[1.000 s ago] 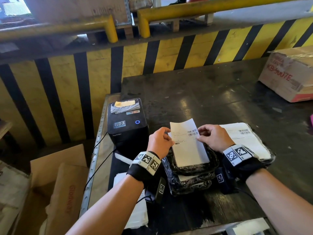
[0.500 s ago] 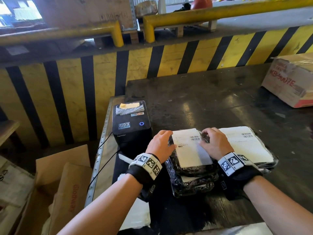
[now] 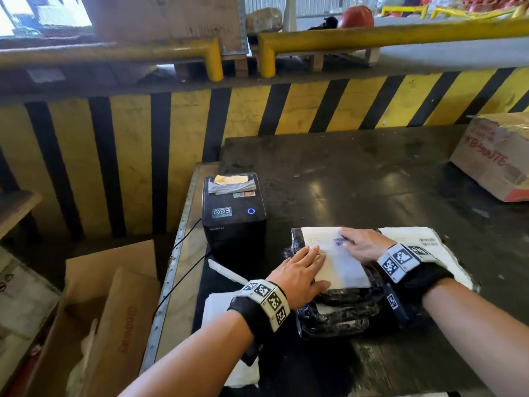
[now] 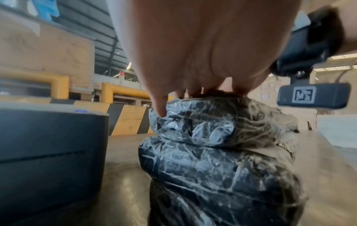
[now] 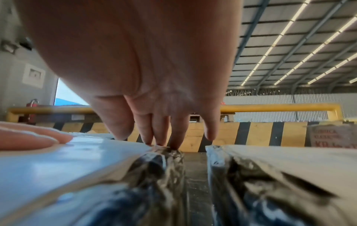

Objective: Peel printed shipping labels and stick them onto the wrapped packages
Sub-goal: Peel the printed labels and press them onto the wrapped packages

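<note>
Since the earlier frame the shipping label [image 3: 337,257] has been laid on the top wrapped package [image 3: 340,296], pressed flat by left hand [image 3: 300,275] and right hand [image 3: 362,245], fingers straight, gripping nothing, to seat adhesive

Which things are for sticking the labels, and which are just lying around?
For the job:
- left hand and right hand, both flat on the white label
- top black wrapped package of the stack
- labelled package beside it
- label printer

Just lying about:
- cardboard box far right on the table
- brown cartons on the floor
</note>
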### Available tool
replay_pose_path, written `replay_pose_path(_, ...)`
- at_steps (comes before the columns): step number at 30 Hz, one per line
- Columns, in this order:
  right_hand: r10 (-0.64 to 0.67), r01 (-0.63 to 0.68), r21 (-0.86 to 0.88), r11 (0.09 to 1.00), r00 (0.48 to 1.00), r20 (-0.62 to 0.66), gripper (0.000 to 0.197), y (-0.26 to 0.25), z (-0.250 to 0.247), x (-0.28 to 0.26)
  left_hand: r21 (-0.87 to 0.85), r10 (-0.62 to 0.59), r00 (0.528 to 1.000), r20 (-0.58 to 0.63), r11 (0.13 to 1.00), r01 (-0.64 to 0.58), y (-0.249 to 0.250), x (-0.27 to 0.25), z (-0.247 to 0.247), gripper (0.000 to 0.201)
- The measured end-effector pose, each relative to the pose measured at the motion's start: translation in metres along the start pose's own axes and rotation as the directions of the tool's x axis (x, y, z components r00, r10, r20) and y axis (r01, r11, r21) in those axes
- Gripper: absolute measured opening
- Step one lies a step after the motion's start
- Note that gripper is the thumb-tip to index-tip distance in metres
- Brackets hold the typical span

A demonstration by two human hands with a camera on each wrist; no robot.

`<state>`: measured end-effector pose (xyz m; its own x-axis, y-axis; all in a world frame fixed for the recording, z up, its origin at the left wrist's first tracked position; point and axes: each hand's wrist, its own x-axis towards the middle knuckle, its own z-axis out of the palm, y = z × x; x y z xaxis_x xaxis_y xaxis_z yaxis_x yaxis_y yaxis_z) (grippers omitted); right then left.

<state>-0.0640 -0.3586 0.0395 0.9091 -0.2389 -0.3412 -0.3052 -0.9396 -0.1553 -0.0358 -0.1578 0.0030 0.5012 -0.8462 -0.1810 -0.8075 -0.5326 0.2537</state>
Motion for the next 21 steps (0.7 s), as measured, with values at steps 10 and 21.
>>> replay_pose_path(10,-0.172,0.171,-0.183,0.968,0.985,0.008,0.039,-0.082,-0.015,0.018,-0.045,0.015,0.999,-0.04,0.999,-0.017,-0.007,0.003,0.005,0.067)
replay_pose_path(21,-0.04,0.04,-0.246,0.968,0.999,0.007,0.042,-0.079,-0.032,0.035,-0.076,-0.021,1.0,-0.007,0.997,0.02,-0.005,0.001,0.002,0.068)
